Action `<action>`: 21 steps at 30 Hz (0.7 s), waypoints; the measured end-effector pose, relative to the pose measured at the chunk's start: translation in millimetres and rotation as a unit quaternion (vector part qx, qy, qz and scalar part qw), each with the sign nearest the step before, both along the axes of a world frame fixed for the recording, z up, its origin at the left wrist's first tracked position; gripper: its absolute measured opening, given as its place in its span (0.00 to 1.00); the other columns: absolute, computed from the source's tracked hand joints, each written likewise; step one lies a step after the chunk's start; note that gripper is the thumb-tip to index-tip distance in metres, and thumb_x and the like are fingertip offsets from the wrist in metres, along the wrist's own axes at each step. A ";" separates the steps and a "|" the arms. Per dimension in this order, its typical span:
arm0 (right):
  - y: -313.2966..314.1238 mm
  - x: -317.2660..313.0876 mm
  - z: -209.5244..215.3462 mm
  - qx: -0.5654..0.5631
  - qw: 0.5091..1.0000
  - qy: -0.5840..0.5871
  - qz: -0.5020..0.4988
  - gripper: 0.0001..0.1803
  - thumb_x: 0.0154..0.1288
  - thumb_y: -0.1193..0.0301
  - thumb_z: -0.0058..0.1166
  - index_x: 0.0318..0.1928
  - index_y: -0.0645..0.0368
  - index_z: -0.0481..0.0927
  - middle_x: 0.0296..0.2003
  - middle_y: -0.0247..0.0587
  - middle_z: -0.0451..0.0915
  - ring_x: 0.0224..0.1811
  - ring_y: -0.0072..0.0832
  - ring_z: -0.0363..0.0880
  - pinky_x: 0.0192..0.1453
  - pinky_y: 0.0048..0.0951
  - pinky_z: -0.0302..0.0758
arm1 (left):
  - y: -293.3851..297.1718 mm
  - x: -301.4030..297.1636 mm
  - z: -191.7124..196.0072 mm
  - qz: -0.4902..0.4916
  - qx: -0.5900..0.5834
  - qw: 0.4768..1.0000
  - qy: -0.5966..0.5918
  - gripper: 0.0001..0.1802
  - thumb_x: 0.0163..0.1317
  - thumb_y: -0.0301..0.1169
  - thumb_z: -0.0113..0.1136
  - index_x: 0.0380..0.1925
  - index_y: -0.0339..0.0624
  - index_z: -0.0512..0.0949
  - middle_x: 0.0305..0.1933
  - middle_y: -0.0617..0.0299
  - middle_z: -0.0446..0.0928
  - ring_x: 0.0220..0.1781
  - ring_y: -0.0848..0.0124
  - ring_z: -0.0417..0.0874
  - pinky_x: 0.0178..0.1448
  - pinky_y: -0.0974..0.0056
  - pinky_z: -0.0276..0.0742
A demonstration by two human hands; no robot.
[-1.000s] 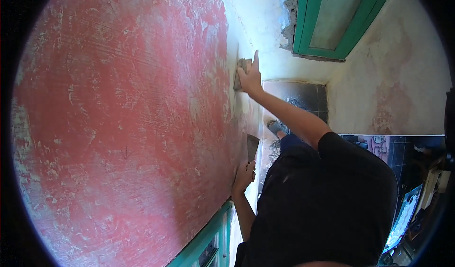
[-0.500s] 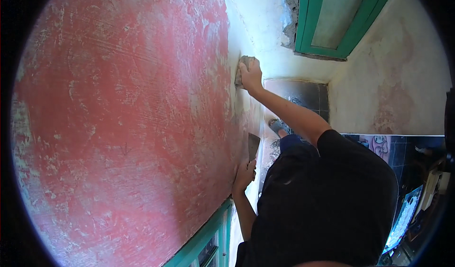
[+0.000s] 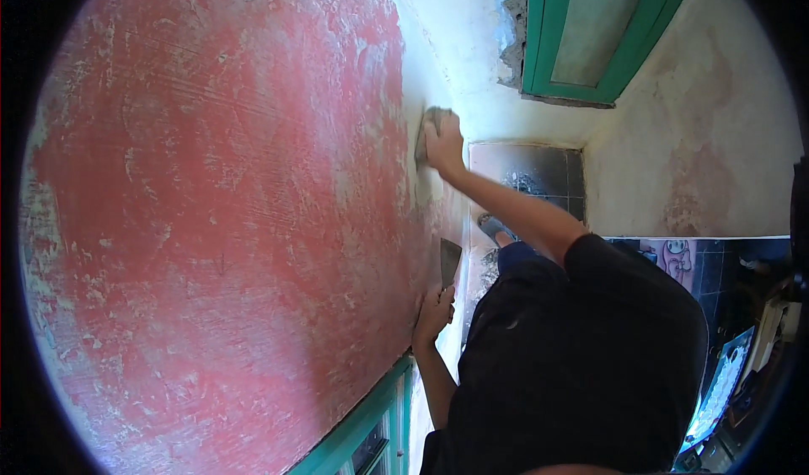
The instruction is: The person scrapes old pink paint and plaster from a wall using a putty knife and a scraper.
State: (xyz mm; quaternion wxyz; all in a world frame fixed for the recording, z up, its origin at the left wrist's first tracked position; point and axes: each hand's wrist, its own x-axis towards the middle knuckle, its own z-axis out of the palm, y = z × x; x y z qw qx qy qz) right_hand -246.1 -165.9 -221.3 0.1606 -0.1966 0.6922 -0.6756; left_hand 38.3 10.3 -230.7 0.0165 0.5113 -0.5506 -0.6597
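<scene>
My right hand (image 3: 446,144) is closed round a rough grey block (image 3: 422,144) and presses it against the pale strip along the edge of the red wall (image 3: 253,205). Motion blurs the hand a little, and what the block is made of cannot be told. Lower down, my left hand (image 3: 433,315) grips the handle of a putty knife (image 3: 450,264). Its broad dark blade points away from me, beside the wall and apart from the block. The left fingers partly hide the handle.
A green-framed window (image 3: 611,93) stands at the upper right, with broken plaster (image 3: 515,37) beside it. Another green frame (image 3: 350,433) is at the bottom. Dark floor tiles (image 3: 539,167) and my sandalled foot (image 3: 490,225) show below. A stained pale wall (image 3: 708,138) rises at the right.
My right hand has slid the grey block slightly toward me along the wall. The left hand and the putty knife have hardly moved.
</scene>
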 end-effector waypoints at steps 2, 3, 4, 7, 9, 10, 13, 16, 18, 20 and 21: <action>46.2 54.9 2.3 -0.013 0.998 0.055 0.031 0.29 0.74 0.57 0.53 0.63 0.67 0.66 0.54 0.65 0.78 0.59 0.56 0.77 0.62 0.45 0.73 | 0.9 -1.0 0.7 0.007 0.015 1.000 -0.007 0.14 0.75 0.40 0.54 0.34 0.44 0.72 0.21 0.67 0.69 0.19 0.78 0.69 0.22 0.69 0.65; 74.8 91.2 7.1 -0.043 0.995 0.065 0.064 0.29 0.75 0.59 0.53 0.66 0.66 0.65 0.58 0.64 0.76 0.63 0.54 0.76 0.66 0.44 0.72 | 5.4 3.9 1.2 0.021 0.014 1.000 -0.008 0.14 0.75 0.40 0.54 0.34 0.44 0.72 0.21 0.67 0.69 0.19 0.78 0.69 0.22 0.69 0.65; 87.8 92.2 12.1 -0.041 0.996 0.067 0.052 0.29 0.75 0.59 0.53 0.66 0.66 0.65 0.58 0.64 0.76 0.63 0.54 0.76 0.66 0.44 0.72 | 0.8 -0.6 -1.7 0.011 0.025 1.000 -0.006 0.14 0.75 0.41 0.54 0.34 0.44 0.72 0.21 0.67 0.69 0.19 0.78 0.69 0.22 0.69 0.65; 83.1 91.7 19.5 -0.060 0.993 0.044 0.093 0.28 0.73 0.62 0.54 0.66 0.66 0.66 0.57 0.63 0.77 0.63 0.54 0.77 0.66 0.43 0.72 | 2.5 1.2 3.3 0.027 0.024 0.999 -0.004 0.15 0.75 0.41 0.54 0.33 0.44 0.72 0.21 0.67 0.69 0.19 0.78 0.69 0.22 0.69 0.65; 37.6 44.8 23.8 0.015 0.997 0.022 0.067 0.26 0.72 0.62 0.55 0.62 0.65 0.67 0.54 0.65 0.78 0.59 0.56 0.78 0.62 0.44 0.74 | 5.3 0.4 6.2 0.033 0.016 0.999 -0.003 0.15 0.75 0.41 0.54 0.32 0.44 0.72 0.21 0.67 0.69 0.19 0.77 0.69 0.22 0.69 0.66; 16.8 1.8 10.3 0.056 0.998 0.001 0.034 0.25 0.71 0.61 0.55 0.59 0.65 0.68 0.50 0.67 0.78 0.55 0.59 0.78 0.57 0.46 0.75 | -1.4 -6.5 4.5 0.001 0.009 1.000 0.003 0.16 0.75 0.41 0.55 0.32 0.42 0.72 0.21 0.67 0.69 0.18 0.77 0.69 0.22 0.68 0.66; 6.4 -6.2 0.8 0.008 1.000 -0.013 0.024 0.25 0.71 0.60 0.54 0.57 0.65 0.68 0.49 0.64 0.79 0.53 0.59 0.79 0.55 0.47 0.75 | 0.4 -6.8 7.4 -0.002 0.006 1.000 0.006 0.16 0.75 0.41 0.54 0.32 0.42 0.72 0.21 0.66 0.69 0.19 0.77 0.70 0.22 0.68 0.66; 57.8 76.9 9.9 -0.039 0.993 0.078 0.084 0.28 0.73 0.63 0.55 0.65 0.63 0.65 0.53 0.62 0.80 0.58 0.51 0.80 0.61 0.42 0.75 | 5.2 7.8 -3.4 0.036 0.015 0.999 0.005 0.15 0.75 0.40 0.54 0.32 0.44 0.72 0.21 0.66 0.69 0.19 0.77 0.69 0.22 0.69 0.66; 92.8 94.3 21.5 -0.084 0.989 0.082 0.085 0.29 0.74 0.63 0.55 0.68 0.63 0.64 0.54 0.61 0.80 0.60 0.49 0.80 0.63 0.40 0.74 | 1.0 0.2 -5.5 0.021 0.022 1.000 0.008 0.15 0.75 0.40 0.54 0.32 0.44 0.72 0.20 0.66 0.69 0.19 0.77 0.69 0.22 0.69 0.66; 100.4 94.2 31.5 -0.057 0.991 0.042 0.112 0.28 0.74 0.64 0.54 0.67 0.64 0.64 0.55 0.61 0.80 0.61 0.49 0.79 0.64 0.40 0.73 | 0.5 -5.5 4.2 0.031 0.035 0.999 0.001 0.15 0.75 0.40 0.54 0.31 0.44 0.71 0.21 0.66 0.69 0.19 0.77 0.69 0.21 0.69 0.65; 81.9 79.0 36.7 -0.062 0.993 0.055 0.085 0.28 0.74 0.62 0.54 0.66 0.64 0.65 0.52 0.63 0.80 0.59 0.52 0.80 0.61 0.43 0.75 | 1.1 -2.9 3.9 0.031 0.035 0.999 -0.001 0.15 0.75 0.40 0.54 0.31 0.44 0.71 0.21 0.66 0.69 0.19 0.77 0.69 0.21 0.69 0.65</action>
